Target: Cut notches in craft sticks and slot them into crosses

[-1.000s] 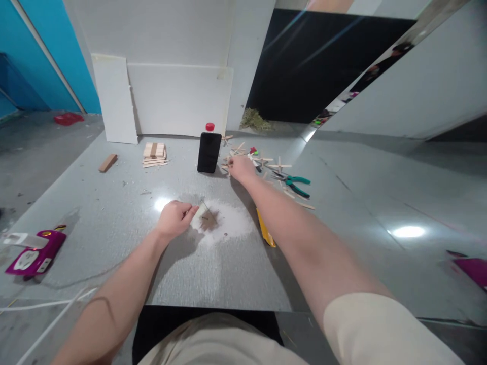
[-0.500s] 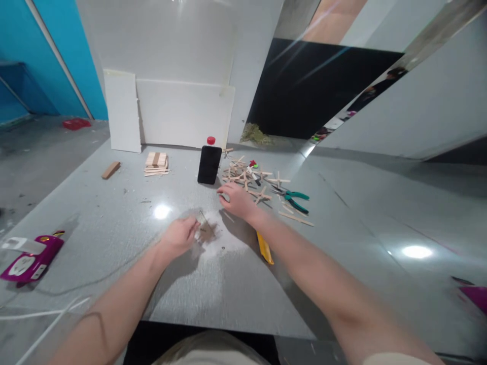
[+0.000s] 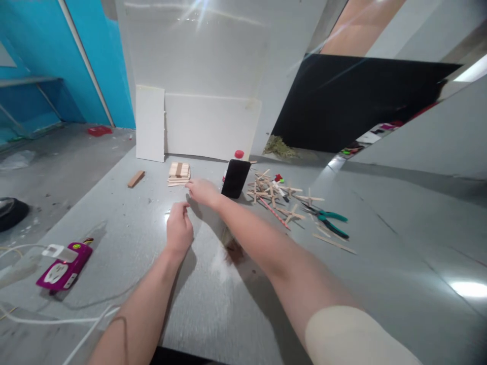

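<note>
My right hand (image 3: 204, 192) reaches across to the stack of wooden craft sticks (image 3: 179, 171), its fingers stretched out at the right end of the lowest sticks. Whether the fingertips touch them I cannot tell. Just in front of the stack, my left hand (image 3: 179, 226) hovers low with its fingers curled and thumb against them; anything inside is too small to make out. Partly behind my right forearm lies a dark brown smudge (image 3: 233, 252) on the grey tabletop (image 3: 205, 304). Crossed stick pieces (image 3: 262, 187) lie in a pile to the right.
A black phone (image 3: 236, 178) leans upright against a red-capped bottle (image 3: 239, 154). Green-handled pliers (image 3: 330, 219) and a red striped rod (image 3: 274, 212) lie right. At left are a purple power strip (image 3: 66, 268) with white cables and a small wooden block (image 3: 136, 178).
My right hand has swung left from beside the stick pile to the craft stick stack. My left hand has moved forward, off the smudge. The view has turned, shifting everything rightward.
</note>
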`<state>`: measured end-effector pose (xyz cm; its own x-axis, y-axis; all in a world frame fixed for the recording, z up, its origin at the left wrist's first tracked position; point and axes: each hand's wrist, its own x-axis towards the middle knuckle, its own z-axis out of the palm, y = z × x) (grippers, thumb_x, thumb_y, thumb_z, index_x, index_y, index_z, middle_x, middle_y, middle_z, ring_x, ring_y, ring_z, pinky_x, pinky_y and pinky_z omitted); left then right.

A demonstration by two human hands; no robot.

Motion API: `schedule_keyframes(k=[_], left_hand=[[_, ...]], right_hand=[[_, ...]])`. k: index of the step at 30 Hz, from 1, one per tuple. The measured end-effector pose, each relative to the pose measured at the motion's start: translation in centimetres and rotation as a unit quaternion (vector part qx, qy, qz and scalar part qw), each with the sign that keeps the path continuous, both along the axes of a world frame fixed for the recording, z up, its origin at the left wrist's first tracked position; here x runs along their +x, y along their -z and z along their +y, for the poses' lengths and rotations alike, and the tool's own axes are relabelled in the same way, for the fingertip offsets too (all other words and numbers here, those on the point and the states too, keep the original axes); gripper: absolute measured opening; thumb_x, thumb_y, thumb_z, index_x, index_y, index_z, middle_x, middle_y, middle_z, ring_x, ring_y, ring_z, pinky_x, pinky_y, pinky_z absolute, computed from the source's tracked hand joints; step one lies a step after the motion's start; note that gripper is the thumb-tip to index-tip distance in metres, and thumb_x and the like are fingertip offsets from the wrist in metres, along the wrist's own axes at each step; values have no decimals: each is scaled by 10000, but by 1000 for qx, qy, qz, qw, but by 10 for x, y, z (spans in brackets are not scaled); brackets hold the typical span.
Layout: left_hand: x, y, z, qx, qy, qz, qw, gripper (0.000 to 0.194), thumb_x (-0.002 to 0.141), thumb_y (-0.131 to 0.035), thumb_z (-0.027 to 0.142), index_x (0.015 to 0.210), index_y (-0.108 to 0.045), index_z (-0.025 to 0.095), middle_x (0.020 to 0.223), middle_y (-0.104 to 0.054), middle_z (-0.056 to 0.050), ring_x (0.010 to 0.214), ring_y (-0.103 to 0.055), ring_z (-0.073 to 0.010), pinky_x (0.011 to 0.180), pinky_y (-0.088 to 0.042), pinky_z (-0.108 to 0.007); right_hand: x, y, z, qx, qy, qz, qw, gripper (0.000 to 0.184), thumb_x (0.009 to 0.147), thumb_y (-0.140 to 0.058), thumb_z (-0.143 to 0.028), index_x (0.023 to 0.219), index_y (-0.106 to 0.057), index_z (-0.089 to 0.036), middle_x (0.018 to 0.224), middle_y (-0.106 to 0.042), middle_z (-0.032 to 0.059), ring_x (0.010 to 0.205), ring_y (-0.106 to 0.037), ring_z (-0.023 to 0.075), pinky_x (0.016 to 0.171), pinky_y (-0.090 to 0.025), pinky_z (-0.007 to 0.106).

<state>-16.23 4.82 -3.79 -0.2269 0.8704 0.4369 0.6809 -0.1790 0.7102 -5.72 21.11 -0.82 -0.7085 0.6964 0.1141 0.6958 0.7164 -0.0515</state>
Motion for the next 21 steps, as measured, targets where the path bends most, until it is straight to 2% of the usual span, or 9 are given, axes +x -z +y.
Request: schedule_keyframes(k=[4, 8, 21], left_hand=[[-13, 1, 12, 30, -42, -24, 998, 356, 999, -629, 384, 1287, -610, 175, 1299, -629, -105, 1107, -654, -230, 944, -584, -446], [-12, 6, 19, 22, -43, -28, 998, 357, 998, -631, 385, 1283, -611, 172, 1288, -634, -104, 1096, -658, -227, 935, -587, -442], [-5, 16, 23, -19, 3, -21, 1000, 351, 1000, -627, 385, 1282, -613, 176, 1292, -634, -104, 1098, -657, -226, 938, -587, -440]], right_hand=[[-29, 1, 26, -1, 39, -8, 999, 351, 1000, -641, -378, 1296, -614, -191, 1322, -631, 102, 1113, -662, 240, 938, -586, 459], [-44, 3, 41, -10, 60, -18, 998, 353, 998, -644, -378, 1294, -615, -187, 1320, -632, 105, 1112, -662, 241, 938, -586, 458], [-54, 8, 63, -68, 47, -40, 996, 358, 995, -649, -377, 1290, -618, -177, 1317, -633, 112, 1110, -663, 241, 938, -586, 452]])
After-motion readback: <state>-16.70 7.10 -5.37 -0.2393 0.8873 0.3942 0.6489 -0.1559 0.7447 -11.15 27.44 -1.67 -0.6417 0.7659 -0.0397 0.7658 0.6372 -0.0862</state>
